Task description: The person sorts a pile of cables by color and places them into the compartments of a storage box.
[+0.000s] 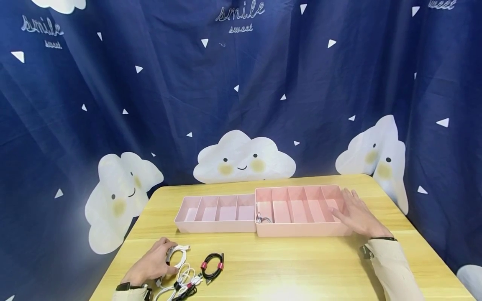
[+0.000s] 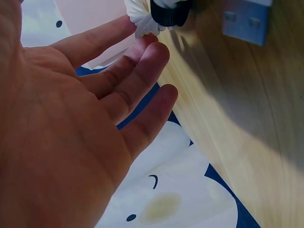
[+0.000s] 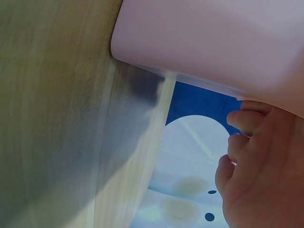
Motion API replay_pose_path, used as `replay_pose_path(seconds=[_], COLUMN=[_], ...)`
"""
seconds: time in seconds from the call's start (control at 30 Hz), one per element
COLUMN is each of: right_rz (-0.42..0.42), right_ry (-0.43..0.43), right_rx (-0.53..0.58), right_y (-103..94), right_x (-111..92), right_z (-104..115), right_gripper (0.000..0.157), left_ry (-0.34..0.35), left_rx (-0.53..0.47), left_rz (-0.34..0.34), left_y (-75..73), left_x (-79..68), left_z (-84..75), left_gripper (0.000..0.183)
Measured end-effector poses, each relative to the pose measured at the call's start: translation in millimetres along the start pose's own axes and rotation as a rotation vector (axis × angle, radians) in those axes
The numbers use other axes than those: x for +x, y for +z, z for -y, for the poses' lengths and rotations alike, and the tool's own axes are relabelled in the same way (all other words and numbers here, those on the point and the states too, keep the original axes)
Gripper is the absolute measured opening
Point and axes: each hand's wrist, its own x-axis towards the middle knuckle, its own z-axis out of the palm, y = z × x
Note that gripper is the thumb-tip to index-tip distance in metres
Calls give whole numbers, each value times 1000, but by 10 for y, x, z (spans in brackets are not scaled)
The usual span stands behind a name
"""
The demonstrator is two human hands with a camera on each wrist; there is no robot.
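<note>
Step in hand looks like picking up a white cable coil w/ black tie, by the worktop's left edge, twd the near-left corner. L hand: fingertips on the coil, thumb apart from them at its near side; can't tell if it's clamped. Next move prob. calls for a firm pinch before any lift. Coil's approx. round, partly hidden, so no clear long axis; white plug at its far side points twd the right edge. R hand: fingers extended, thumb apart, at the right end of the pink divided box. That box & the lilac divided box run lengthwise approx. along the far edge. Black cable coil, right of the white one, has its end pointing to the far edge.
</note>
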Motion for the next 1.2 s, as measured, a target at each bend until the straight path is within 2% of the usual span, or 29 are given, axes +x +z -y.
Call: replay_pose_path(seconds=[0.17, 0.43, 0.67, 1.2], right_rz=[2, 6, 10, 12], right_ry=[0, 7, 9, 1], right_rx=[-2, 9, 23, 16], right_y=[-2, 16, 3, -12], right_x=[-8, -24, -27, 0], right_z=[11, 4, 0, 10], right_gripper=[94, 95, 95, 94], left_ry=[15, 17, -3, 27], left_rx=[10, -60, -66, -100], left_rz=[-1, 16, 4, -17], left_y=[16, -2, 17, -40], left_x=[-7, -8, 19, 49], left_z=[11, 15, 23, -19], left_gripper=[75, 73, 73, 75])
